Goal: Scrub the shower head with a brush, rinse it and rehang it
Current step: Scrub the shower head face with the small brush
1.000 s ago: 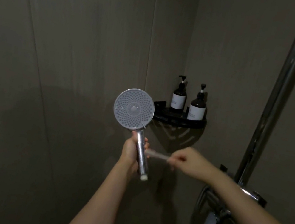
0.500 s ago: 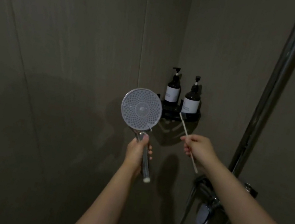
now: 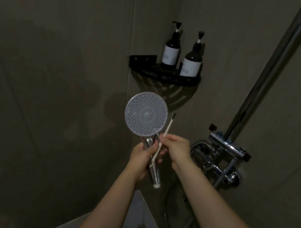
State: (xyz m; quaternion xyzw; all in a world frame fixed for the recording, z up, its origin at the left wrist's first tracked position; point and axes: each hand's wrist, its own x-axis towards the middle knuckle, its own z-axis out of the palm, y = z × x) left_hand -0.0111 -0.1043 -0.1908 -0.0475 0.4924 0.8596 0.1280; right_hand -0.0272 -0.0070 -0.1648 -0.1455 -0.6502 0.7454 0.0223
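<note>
Head view showed the left hand gripping the shower head by its chrome handle, the right hand pinching a toothbrush beside the faceplate; good scrubbing likely needed bristles turned onto the nozzles.

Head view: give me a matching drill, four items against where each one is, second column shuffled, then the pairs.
Items
1. shower head
2. brush
3. pump bottles
4. hose

Places
A. standing on the black corner shelf
B. hanging in a loop below the mixer valve
C. handle in the left hand, face toward the camera
D. in the right hand, bristles up beside the face

Pairs: 1-C, 2-D, 3-A, 4-B
</note>
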